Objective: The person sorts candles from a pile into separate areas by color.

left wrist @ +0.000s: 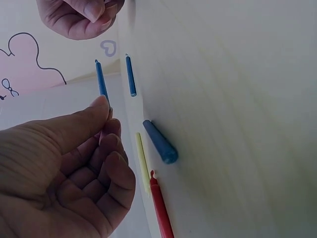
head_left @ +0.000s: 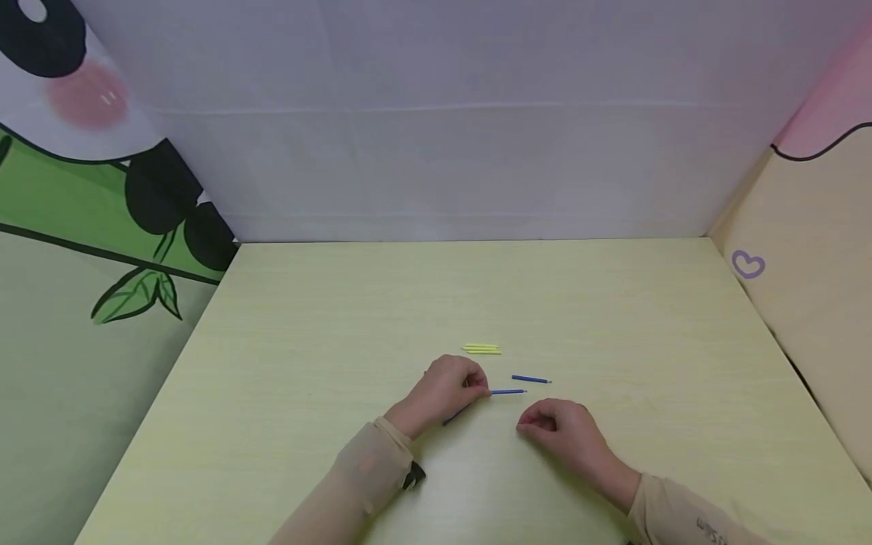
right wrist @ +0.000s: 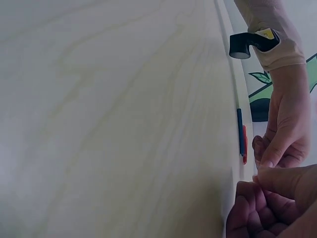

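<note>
In the head view my left hand (head_left: 450,386) pinches a thin blue candle (head_left: 508,391) between thumb and index finger, its wick end to the right. The left wrist view shows this candle (left wrist: 102,79) held by its lower end. A second blue candle (head_left: 531,379) lies just beyond it, and a third (head_left: 455,415) lies partly hidden under the left hand. My right hand (head_left: 568,435) hovers near the table on the right, fingers loosely curled, with nothing visible in it. A red candle (left wrist: 161,206) lies near the left hand, mostly hidden in the head view.
Several yellow candles (head_left: 482,349) lie side by side beyond the left hand. The pale wooden table (head_left: 341,303) meets a white back wall (head_left: 477,166) and printed side panels. A black wrist camera (head_left: 413,475) sits on the left sleeve.
</note>
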{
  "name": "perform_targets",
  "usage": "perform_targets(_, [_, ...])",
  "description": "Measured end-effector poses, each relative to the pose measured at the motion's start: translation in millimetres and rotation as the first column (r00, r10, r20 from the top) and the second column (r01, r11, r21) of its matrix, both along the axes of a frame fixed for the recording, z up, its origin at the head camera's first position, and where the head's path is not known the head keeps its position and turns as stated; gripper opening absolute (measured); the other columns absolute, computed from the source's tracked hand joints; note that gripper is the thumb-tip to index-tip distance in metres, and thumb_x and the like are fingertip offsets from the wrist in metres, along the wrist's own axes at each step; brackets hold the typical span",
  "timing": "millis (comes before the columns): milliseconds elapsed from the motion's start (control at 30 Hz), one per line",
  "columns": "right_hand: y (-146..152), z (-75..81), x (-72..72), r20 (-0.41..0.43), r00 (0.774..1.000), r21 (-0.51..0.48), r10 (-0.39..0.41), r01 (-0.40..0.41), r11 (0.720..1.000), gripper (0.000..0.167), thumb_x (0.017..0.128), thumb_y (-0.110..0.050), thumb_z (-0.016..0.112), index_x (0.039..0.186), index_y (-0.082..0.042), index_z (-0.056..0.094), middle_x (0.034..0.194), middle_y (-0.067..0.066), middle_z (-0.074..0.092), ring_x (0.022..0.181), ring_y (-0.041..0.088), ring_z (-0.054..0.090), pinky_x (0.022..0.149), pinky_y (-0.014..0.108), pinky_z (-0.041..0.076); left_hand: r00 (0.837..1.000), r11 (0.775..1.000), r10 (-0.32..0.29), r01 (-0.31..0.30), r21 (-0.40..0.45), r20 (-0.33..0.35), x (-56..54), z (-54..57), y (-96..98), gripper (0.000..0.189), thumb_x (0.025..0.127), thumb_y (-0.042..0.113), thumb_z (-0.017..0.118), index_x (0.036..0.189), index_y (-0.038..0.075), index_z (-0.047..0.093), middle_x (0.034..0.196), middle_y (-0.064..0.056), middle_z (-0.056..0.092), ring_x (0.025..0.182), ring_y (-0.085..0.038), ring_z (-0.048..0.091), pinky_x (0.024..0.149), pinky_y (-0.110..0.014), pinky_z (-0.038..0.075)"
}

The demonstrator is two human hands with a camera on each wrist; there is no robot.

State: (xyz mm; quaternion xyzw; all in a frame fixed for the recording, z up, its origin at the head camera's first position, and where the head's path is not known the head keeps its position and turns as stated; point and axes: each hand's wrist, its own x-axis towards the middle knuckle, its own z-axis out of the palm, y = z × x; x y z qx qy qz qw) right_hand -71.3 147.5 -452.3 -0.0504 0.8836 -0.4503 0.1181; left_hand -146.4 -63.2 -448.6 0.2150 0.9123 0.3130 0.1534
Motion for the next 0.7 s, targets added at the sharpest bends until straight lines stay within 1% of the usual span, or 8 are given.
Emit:
perform_targets(167, [-2.8, -1.2, 1.0, -0.012, 0.999, -0.015, 0.031, -0.031, 0.999, 0.004, 0.083, -0.011, 0.077, 0.082, -0.011, 0.073, 0.074, -0.008, 0.066, 0.066, 0.006, 0.057, 0.063, 0.023, 0.048, 1.000, 1.000, -0.004, 0.004, -0.007, -0.006, -1.6, -1.1, 2.4, 0.010, 0.087, 0.024, 0.075, 0.078, 0.020, 0.071, 0.070, 0.015, 0.060, 0.070, -0.005, 0.052, 0.072, -0.026, 0.044])
perform_targets(300, [-4.9, -1.2, 1.6, -0.020, 0.998, -0.034, 0.054, -0.055, 0.998, 0.004, 0.084, -0.013, 0.077, 0.083, -0.010, 0.073, 0.075, -0.008, 0.067, 0.066, 0.004, 0.057, 0.064, 0.022, 0.048, 1.000, 1.000, -0.012, 0.012, 0.004, -0.014, -3.1, -1.3, 4.1, 0.011, 0.086, 0.023, 0.076, 0.077, 0.019, 0.071, 0.070, 0.016, 0.060, 0.070, -0.004, 0.053, 0.071, -0.025, 0.045])
perform_targets(500, [-9.0, -1.3, 2.4, -0.028, 0.996, -0.053, 0.084, -0.086, 0.995, 0.005, 0.084, -0.013, 0.076, 0.083, -0.010, 0.073, 0.077, -0.008, 0.068, 0.067, 0.003, 0.059, 0.065, 0.022, 0.049, 0.999, 0.999, -0.040, 0.040, 0.022, -0.034, -6.4, -3.7, 8.1, 0.012, 0.086, 0.021, 0.076, 0.076, 0.018, 0.071, 0.068, 0.015, 0.060, 0.070, -0.003, 0.052, 0.068, -0.021, 0.044])
perform_targets(700, [-13.5, -1.9, 2.1, -0.031, 0.995, -0.062, 0.100, -0.101, 0.993, 0.006, 0.085, -0.014, 0.076, 0.083, -0.009, 0.073, 0.078, -0.008, 0.068, 0.068, 0.002, 0.059, 0.064, 0.022, 0.049, 0.999, 0.999, -0.035, 0.035, 0.027, 0.000, -8.4, -4.7, 11.9, 0.011, 0.086, 0.021, 0.076, 0.076, 0.018, 0.071, 0.067, 0.015, 0.059, 0.069, -0.004, 0.052, 0.068, -0.021, 0.044])
